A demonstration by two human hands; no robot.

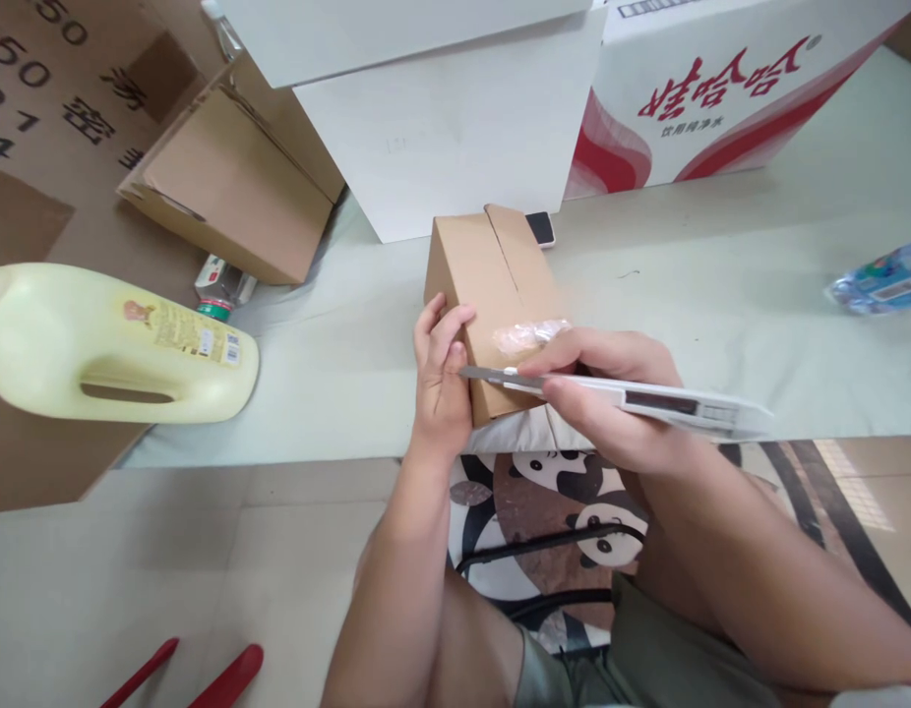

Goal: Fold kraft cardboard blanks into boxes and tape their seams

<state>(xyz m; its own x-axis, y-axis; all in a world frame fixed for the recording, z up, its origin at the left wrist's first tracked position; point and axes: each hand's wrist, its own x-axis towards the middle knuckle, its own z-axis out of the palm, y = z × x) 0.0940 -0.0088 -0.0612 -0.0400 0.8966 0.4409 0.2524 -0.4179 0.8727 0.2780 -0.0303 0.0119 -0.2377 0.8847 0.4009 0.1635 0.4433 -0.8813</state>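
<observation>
A small brown cardboard box (492, 265) sits at the front edge of the cloth-covered table, a clear crumpled patch of tape or plastic (525, 337) on its near side. My left hand (442, 379) is pressed against the box's left side, fingers curled around its edge. In my right hand (610, 388) is a white utility knife (651, 401), its grey blade out and pointing left. The blade lies across the near end of the box, with its tip close to my left fingers. Whether the blade touches the cardboard I cannot tell.
White boxes (455, 147) and a red-and-white carton (706, 108) stand behind. Left are a yellow jug (123, 339), another cardboard box (234, 177) and a green-capped bottle (223, 285). A dark device (542, 229) lies behind the small box; a blue plastic-wrapped item (883, 280) lies right.
</observation>
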